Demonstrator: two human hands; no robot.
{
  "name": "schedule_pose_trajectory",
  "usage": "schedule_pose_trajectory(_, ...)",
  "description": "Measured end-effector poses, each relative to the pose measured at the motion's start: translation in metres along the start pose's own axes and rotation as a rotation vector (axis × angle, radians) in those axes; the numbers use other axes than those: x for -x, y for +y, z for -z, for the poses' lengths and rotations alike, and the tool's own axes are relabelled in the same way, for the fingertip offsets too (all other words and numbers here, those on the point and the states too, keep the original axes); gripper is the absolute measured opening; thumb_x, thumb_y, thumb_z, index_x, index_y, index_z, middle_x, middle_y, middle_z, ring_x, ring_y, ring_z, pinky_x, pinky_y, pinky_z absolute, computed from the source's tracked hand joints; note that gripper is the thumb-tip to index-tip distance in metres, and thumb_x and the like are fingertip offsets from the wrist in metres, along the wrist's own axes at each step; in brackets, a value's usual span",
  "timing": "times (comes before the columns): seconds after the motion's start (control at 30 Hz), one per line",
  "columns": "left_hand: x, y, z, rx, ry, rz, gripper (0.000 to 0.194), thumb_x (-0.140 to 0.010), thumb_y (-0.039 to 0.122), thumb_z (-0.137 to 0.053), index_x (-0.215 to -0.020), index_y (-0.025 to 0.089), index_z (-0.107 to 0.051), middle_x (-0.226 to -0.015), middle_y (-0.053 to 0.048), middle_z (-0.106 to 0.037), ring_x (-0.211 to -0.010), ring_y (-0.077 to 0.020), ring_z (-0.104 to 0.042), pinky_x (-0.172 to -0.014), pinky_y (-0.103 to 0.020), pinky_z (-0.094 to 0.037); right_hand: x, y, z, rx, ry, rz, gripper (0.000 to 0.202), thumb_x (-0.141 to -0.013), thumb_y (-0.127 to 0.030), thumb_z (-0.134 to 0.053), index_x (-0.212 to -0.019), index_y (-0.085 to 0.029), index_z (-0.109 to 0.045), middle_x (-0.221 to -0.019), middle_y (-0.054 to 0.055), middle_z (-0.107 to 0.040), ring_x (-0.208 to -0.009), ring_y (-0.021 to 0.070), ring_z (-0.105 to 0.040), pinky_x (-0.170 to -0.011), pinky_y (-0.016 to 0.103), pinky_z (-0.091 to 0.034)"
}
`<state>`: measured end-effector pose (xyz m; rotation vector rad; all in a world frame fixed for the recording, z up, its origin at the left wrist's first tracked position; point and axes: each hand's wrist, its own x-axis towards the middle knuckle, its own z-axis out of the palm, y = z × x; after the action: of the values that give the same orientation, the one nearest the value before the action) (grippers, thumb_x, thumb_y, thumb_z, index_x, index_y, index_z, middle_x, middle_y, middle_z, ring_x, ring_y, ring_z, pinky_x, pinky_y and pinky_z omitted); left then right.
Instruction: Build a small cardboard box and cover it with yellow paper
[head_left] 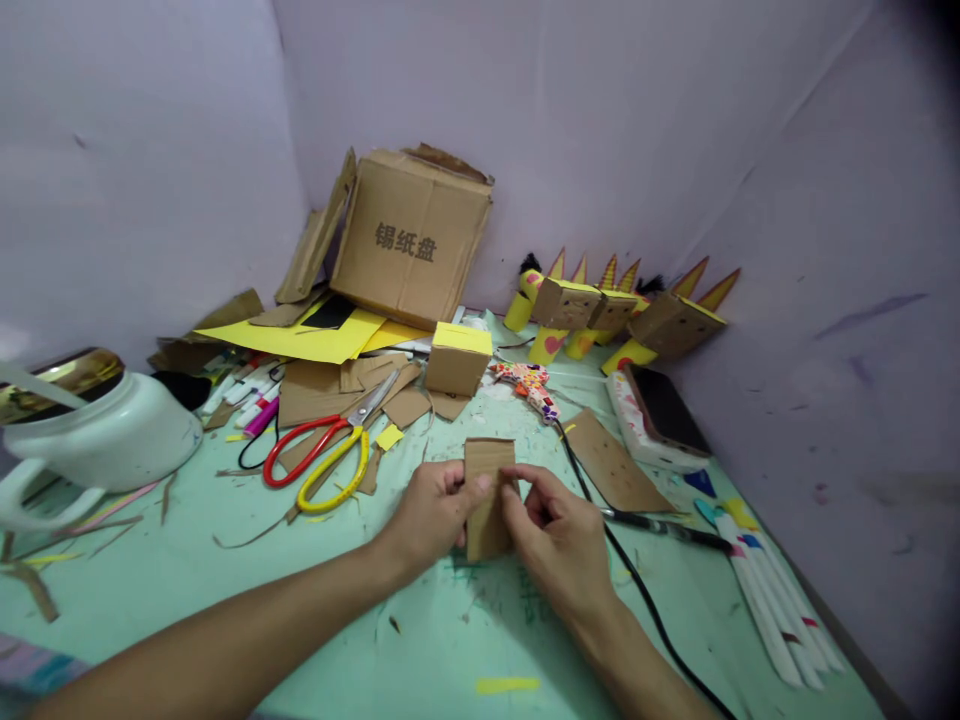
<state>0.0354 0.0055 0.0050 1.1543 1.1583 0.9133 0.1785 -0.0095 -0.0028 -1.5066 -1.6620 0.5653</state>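
A small upright rectangle of brown cardboard (487,520) is held just above the table in the middle of the view. My left hand (435,510) grips its left edge, thumb on the near face and fingers behind. On the right edge, my right hand (559,530) pinches the cardboard between curled fingers and thumb. Behind my hands stands a small cardboard block with a yellow top (459,365). Scissors (337,440) with one red and one yellow handle lie to the left, and a flower-patterned glue gun (529,388) lies beyond my right hand.
A large cardboard box (412,240) leans at the back wall over yellow sheets (300,335). Yellow cardboard animal figures (570,305) stand at back right. A white mug (112,430) sits left, a phone (667,405) right, with white markers (765,600) nearer. A black cable (637,580) crosses the right side.
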Motion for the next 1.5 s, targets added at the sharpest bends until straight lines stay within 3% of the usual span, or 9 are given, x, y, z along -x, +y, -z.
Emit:
schedule_pose_trajectory(0.2, 0.0, 0.0, -0.003, 0.002, -0.04, 0.004, 0.039, -0.064, 0.055, -0.057, -0.058, 0.018, -0.048, -0.034, 0.007, -0.042, -0.03, -0.0069, -0.035, -0.032, -0.018, -0.022, -0.004, 0.0, 0.0, -0.133, -0.243, -0.08, 0.021, -0.08, -0.036, -0.053, -0.094, -0.02, -0.056, -0.055, -0.006, -0.047, -0.05, 0.0126, -0.047, -0.048, 0.022, -0.035)
schedule_pose_trajectory(0.4, 0.001, 0.0, 0.001, 0.018, -0.043, 0.04, 0.038, -0.064, 0.054, -0.057, -0.055, 0.019, -0.046, -0.031, 0.006, -0.042, -0.028, -0.0056, -0.03, -0.033, -0.019, -0.018, -0.009, 0.004, 0.004, -0.14, -0.019, -0.189, 0.034, -0.066, -0.039, -0.068, -0.092, -0.02, -0.056, -0.074, 0.001, -0.061, -0.064, 0.0174, -0.055, -0.055, 0.026, -0.042)
schedule_pose_trajectory(0.57, -0.001, 0.007, 0.009, -0.016, -0.097, 0.029, 0.036, -0.063, 0.049, -0.061, -0.059, 0.014, -0.055, -0.039, 0.004, -0.047, -0.035, -0.0062, -0.035, -0.036, -0.019, -0.022, -0.016, 0.007, 0.007, -0.478, -0.175, -0.235, 0.025, -0.071, -0.037, -0.064, -0.085, -0.016, -0.063, -0.081, 0.006, -0.07, -0.074, 0.0204, -0.062, -0.065, 0.028, -0.046)
schedule_pose_trajectory(0.73, -0.008, 0.016, 0.021, -0.074, -0.072, -0.07, 0.029, -0.064, 0.039, -0.064, -0.067, 0.011, -0.062, -0.054, 0.002, -0.052, -0.049, -0.0079, -0.043, -0.045, -0.019, -0.031, -0.021, 0.01, 0.011, -0.436, -0.191, -0.222, 0.024, -0.068, -0.035, -0.067, -0.083, -0.017, -0.07, -0.078, 0.005, -0.072, -0.072, 0.0216, -0.063, -0.065, 0.031, -0.047)
schedule_pose_trajectory(0.87, -0.005, 0.014, 0.016, 0.079, -0.118, 0.03, 0.024, -0.065, 0.037, -0.059, -0.058, 0.014, -0.057, -0.043, 0.005, -0.047, -0.039, -0.0065, -0.039, -0.039, -0.018, -0.027, -0.021, 0.015, 0.011, -0.301, -0.031, -0.066, 0.019, -0.073, -0.035, -0.063, -0.078, -0.021, -0.074, -0.087, 0.007, -0.072, -0.085, 0.0244, -0.063, -0.075, 0.036, -0.047)
schedule_pose_trajectory(0.97, -0.004, 0.008, 0.009, 0.135, -0.092, 0.102, 0.021, -0.067, 0.035, -0.057, -0.059, 0.016, -0.054, -0.033, 0.006, -0.044, -0.03, -0.007, -0.036, -0.032, -0.018, -0.024, -0.022, 0.023, 0.012, -0.154, 0.151, 0.017, 0.02, -0.071, -0.038, -0.064, -0.075, -0.022, -0.075, -0.091, 0.009, -0.068, -0.088, 0.0258, -0.059, -0.07, 0.035, -0.045)
schedule_pose_trajectory(1.1, -0.007, 0.003, 0.003, 0.204, -0.041, 0.136, 0.02, -0.067, 0.031, -0.053, -0.077, 0.014, -0.056, -0.042, 0.002, -0.054, -0.035, -0.0103, -0.048, -0.037, -0.019, -0.038, -0.022, 0.024, 0.016, -0.017, 0.321, 0.075, 0.024, -0.07, -0.041, -0.064, -0.077, -0.02, -0.075, -0.077, 0.005, -0.059, -0.072, 0.0204, -0.052, -0.064, 0.033, -0.04)
schedule_pose_trajectory(1.3, -0.008, 0.003, 0.001, 0.263, -0.024, 0.148, 0.031, -0.059, 0.019, -0.055, -0.088, 0.008, -0.06, -0.065, -0.004, -0.064, -0.053, -0.0121, -0.06, -0.049, -0.021, -0.048, -0.018, 0.009, 0.011, -0.372, 0.101, -0.238, 0.03, -0.066, -0.044, -0.068, -0.078, -0.016, -0.068, -0.068, 0.004, -0.066, -0.057, 0.0166, -0.056, -0.051, 0.027, -0.043)
schedule_pose_trajectory(1.5, -0.007, 0.005, -0.001, 0.212, -0.08, 0.122, 0.03, -0.056, 0.014, -0.052, -0.083, 0.009, -0.063, -0.066, -0.003, -0.063, -0.055, -0.0107, -0.059, -0.049, -0.019, -0.048, -0.014, 0.01, -0.001, -0.455, -0.034, -0.286, 0.033, -0.063, -0.043, -0.072, -0.08, -0.015, -0.067, -0.068, 0.006, -0.068, -0.052, 0.0157, -0.056, -0.042, 0.024, -0.04)
